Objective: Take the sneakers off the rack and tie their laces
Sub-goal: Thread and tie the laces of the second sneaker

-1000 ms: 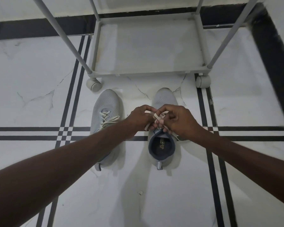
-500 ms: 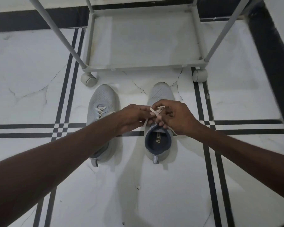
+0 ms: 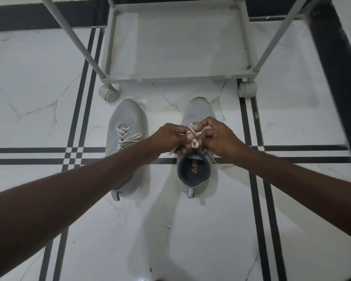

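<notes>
Two grey knit sneakers stand side by side on the floor, toes toward the rack. The left sneaker (image 3: pixel 126 126) has loose cream laces lying across its tongue; my forearm covers its heel half. The right sneaker (image 3: pixel 198 112) shows its dark blue opening. Over its tongue my left hand (image 3: pixel 168 137) and my right hand (image 3: pixel 221 136) both pinch the cream laces of the right sneaker (image 3: pixel 195 141), which form a small loop between my fingers. One lace end trails off to the right of the shoe.
A grey rack (image 3: pixel 176 78) on castor wheels (image 3: pixel 107 93) stands just beyond the sneakers' toes, its bottom shelf bare. The floor is white marble with black inlay stripes (image 3: pixel 77 155). A dark band runs along the right side.
My hands have worked the right sneaker's laces closer together, and a small loop now shows between the fingers. The view shifted slightly. The sneakers have not moved.
</notes>
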Available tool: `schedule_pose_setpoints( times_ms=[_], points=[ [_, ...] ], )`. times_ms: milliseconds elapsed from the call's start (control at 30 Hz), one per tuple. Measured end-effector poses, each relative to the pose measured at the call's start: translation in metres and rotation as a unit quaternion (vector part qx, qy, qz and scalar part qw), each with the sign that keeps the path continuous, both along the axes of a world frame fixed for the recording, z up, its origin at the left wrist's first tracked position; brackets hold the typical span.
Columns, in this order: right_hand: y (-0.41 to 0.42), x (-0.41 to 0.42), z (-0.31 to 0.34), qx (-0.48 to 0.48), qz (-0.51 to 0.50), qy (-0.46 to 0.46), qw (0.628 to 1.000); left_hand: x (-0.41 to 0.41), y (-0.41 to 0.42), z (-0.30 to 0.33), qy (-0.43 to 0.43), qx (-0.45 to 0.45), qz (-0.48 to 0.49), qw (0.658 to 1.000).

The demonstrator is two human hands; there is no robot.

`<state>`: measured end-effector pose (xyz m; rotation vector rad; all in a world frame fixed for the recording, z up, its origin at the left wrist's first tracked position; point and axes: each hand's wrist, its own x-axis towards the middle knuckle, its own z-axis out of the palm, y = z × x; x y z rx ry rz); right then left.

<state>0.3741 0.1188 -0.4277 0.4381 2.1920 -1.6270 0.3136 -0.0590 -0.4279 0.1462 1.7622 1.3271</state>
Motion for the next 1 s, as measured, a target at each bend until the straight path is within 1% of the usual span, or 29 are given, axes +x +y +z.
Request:
schedule_pose_setpoints(
  times_ms=[100, 133, 200, 233, 333, 433, 567, 633, 700, 767, 900, 1000],
  points=[
    [0.003, -0.003, 0.001, -0.019, -0.013, -0.013, 1.000, -0.006, -0.001, 0.004, 0.118, -0.052, -0.031, 0.991],
    [0.002, -0.004, 0.001, -0.027, -0.016, -0.018, 0.999, -0.005, 0.000, 0.004, 0.171, -0.081, -0.037, 0.981],
    [0.001, -0.006, 0.002, -0.036, -0.015, -0.021, 0.999, 0.003, 0.005, 0.007, 0.285, -0.139, -0.046, 0.947],
    [0.000, -0.007, 0.003, -0.038, -0.013, -0.021, 0.999, 0.007, 0.008, 0.008, 0.327, -0.158, -0.041, 0.931],
    [-0.001, -0.011, 0.005, -0.037, -0.014, -0.024, 0.999, 0.018, 0.013, 0.005, 0.392, -0.184, -0.015, 0.901],
    [-0.003, -0.015, 0.007, -0.036, -0.020, -0.021, 0.999, 0.024, 0.016, 0.002, 0.415, -0.204, 0.002, 0.887],
    [-0.004, -0.016, 0.006, -0.028, -0.015, -0.023, 0.999, 0.022, 0.015, -0.003, 0.399, -0.200, 0.042, 0.894],
    [0.001, -0.017, 0.005, -0.055, 0.000, -0.035, 0.998, 0.021, 0.016, -0.006, 0.403, -0.195, 0.042, 0.893],
    [0.006, -0.016, 0.004, -0.109, 0.015, -0.049, 0.993, 0.023, 0.017, -0.009, 0.420, -0.190, 0.044, 0.886],
    [0.009, -0.016, 0.001, -0.126, 0.034, -0.055, 0.990, 0.025, 0.019, -0.011, 0.431, -0.181, 0.053, 0.882],
    [0.012, -0.023, 0.003, -0.125, 0.059, -0.079, 0.987, 0.025, 0.019, -0.011, 0.405, -0.163, 0.077, 0.896],
    [0.014, -0.026, 0.007, -0.108, 0.055, -0.087, 0.989, 0.023, 0.017, -0.011, 0.395, -0.159, 0.063, 0.903]
  ],
)
